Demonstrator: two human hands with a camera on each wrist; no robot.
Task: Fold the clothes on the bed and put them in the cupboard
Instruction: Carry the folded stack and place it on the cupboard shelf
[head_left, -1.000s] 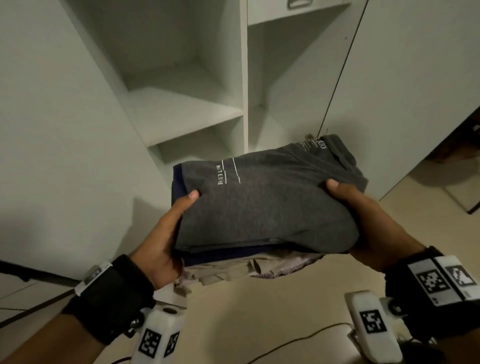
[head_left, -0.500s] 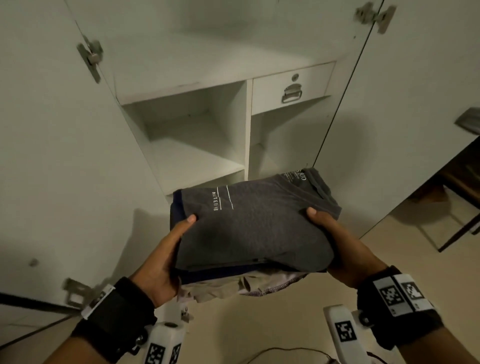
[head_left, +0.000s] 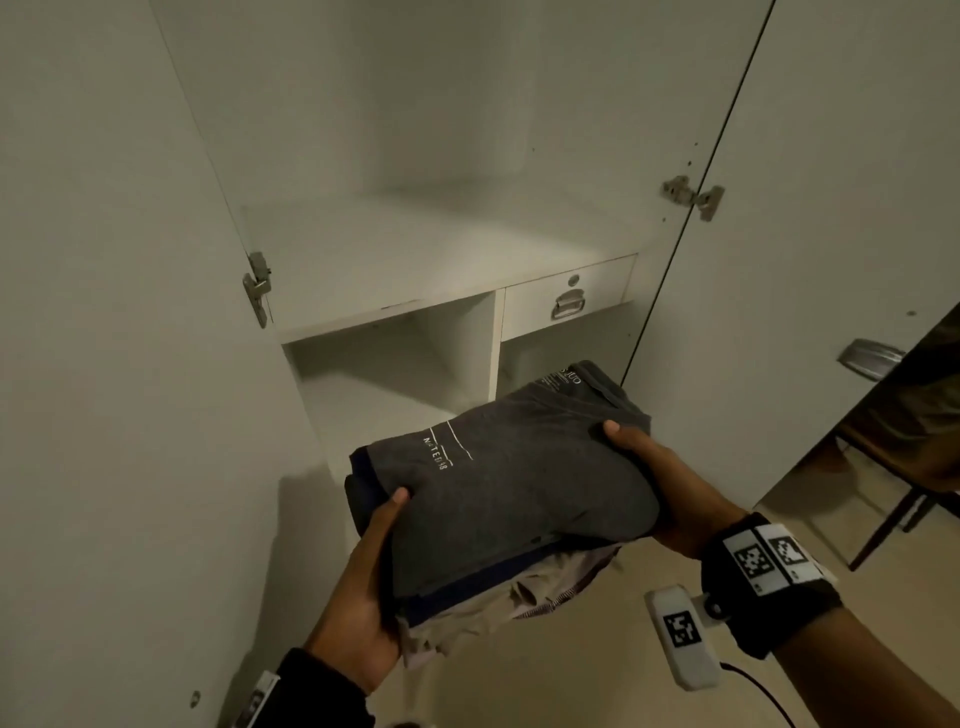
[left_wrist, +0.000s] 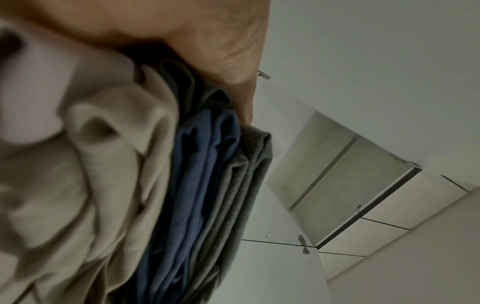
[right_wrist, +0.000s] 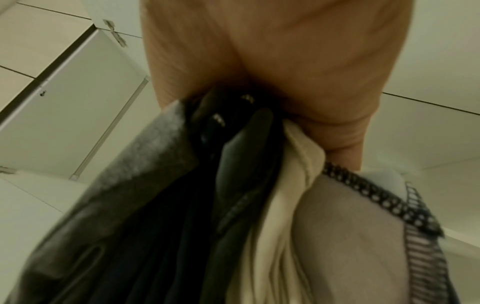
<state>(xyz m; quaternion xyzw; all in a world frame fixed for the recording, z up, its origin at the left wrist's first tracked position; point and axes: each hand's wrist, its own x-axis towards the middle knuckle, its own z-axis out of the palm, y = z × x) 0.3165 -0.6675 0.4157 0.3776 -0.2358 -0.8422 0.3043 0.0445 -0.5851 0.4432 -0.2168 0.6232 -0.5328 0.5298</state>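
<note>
I carry a stack of folded clothes (head_left: 514, 483) in front of the open white cupboard (head_left: 431, 249). A dark grey shirt with white lettering lies on top, a navy layer (left_wrist: 197, 185) beneath it, and beige cloth (left_wrist: 91, 164) at the bottom. My left hand (head_left: 369, 582) grips the stack's left edge, thumb on top. On the opposite edge my right hand (head_left: 660, 478) grips the same way, with its fingers hidden under the pile. In the right wrist view the grey, dark and cream layers (right_wrist: 182, 205) are pinched against my palm.
The cupboard has a wide upper shelf (head_left: 415, 260), a lower open compartment (head_left: 384, 395) on the left, and a small drawer (head_left: 569, 301) with a metal handle on the right. Both doors (head_left: 831, 260) stand open beside me. A dark chair or table leg (head_left: 893, 519) stands at the right.
The view has tilted upward, so more of the cupboard's upper shelf shows. The stack sits lower in the picture and is tilted, still held by both hands.
</note>
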